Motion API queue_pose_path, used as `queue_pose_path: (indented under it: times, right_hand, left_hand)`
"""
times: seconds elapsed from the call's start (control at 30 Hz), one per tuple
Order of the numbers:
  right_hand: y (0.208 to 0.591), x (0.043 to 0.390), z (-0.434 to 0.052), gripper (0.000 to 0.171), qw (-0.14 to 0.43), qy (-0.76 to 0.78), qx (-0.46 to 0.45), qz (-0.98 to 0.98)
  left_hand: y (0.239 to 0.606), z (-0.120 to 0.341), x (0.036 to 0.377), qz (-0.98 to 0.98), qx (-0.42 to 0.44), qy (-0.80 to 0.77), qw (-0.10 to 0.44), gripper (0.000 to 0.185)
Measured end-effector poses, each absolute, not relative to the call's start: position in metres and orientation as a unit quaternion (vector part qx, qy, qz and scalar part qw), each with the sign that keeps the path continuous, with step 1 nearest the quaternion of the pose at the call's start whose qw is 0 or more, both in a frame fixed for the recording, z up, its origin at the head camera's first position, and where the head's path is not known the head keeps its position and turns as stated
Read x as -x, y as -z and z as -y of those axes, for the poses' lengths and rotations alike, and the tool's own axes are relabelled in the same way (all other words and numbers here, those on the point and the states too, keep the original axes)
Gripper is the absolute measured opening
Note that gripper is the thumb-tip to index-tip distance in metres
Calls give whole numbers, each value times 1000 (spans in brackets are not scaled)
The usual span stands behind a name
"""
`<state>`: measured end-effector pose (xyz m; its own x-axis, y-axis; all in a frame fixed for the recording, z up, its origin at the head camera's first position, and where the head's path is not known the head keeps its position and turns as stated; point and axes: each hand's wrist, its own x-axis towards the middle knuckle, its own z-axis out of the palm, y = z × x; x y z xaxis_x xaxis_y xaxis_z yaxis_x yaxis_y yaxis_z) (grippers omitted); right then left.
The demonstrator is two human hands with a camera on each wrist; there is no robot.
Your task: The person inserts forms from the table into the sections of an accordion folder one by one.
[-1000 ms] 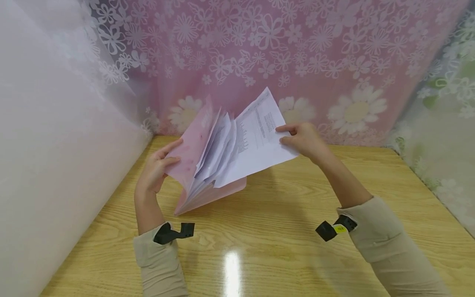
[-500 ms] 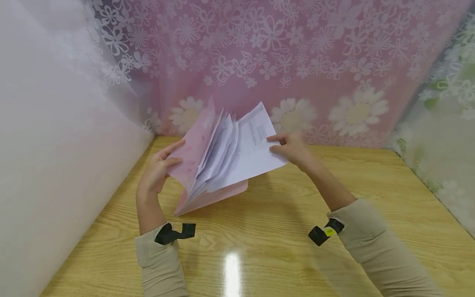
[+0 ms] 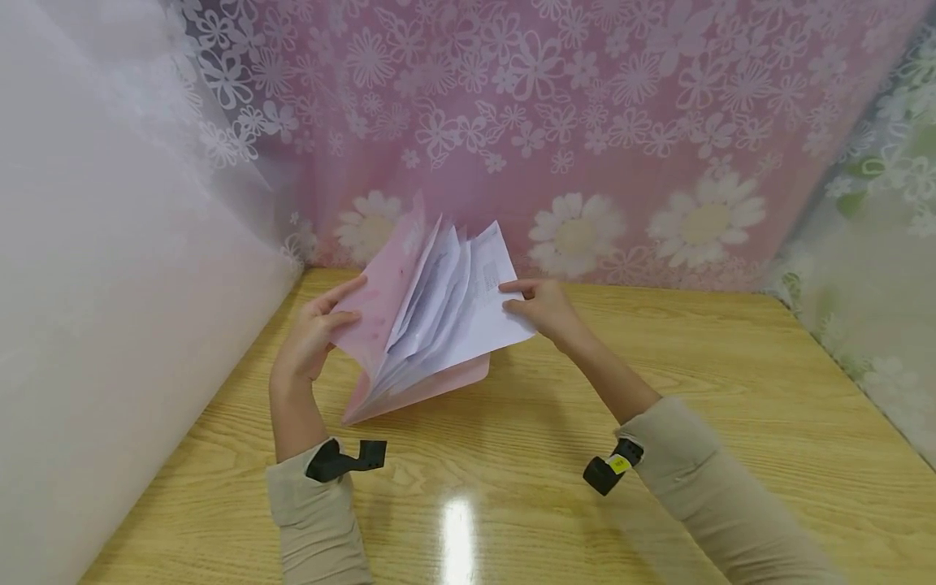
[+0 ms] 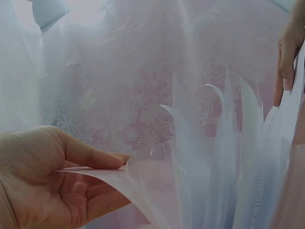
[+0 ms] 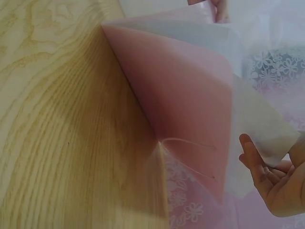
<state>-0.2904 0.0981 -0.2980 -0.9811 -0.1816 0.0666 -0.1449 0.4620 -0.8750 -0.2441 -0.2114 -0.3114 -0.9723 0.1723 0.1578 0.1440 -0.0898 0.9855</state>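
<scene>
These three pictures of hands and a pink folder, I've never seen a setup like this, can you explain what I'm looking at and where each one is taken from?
No machine here: a person works with two bare hands and wears three cameras. The wide picture comes from a camera on the head, looking down at a wooden table. The other two come from small black cameras strapped at each wrist, so they show the work very close up.

On the table stands a pink folder with several clear pockets, fanned open, its lower edge resting on the wood. The left hand holds the front cover back; in the left wrist view its thumb and fingers pinch that thin plastic. The right hand pinches a printed white sheet that sits partly inside one pocket. Behind is a pink flowered curtain.
</scene>
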Motion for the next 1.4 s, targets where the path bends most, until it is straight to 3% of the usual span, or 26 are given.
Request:
queue_pose_path:
  times: [0.23, 0.5, 1.4]
  right_hand:
    - [308, 290, -82, 32, 16, 489, 114, -865]
    - [307, 287, -83, 37, 54, 530, 110, -839]
    - [328, 285, -72, 28, 53, 566, 72, -820]
  left_hand:
    - [311, 210, 245, -676, -119, -727, 6, 50]
    - [310, 209, 245, -679, -123, -724, 6, 50]
    - [310, 206, 246, -683, -121, -720, 9, 50]
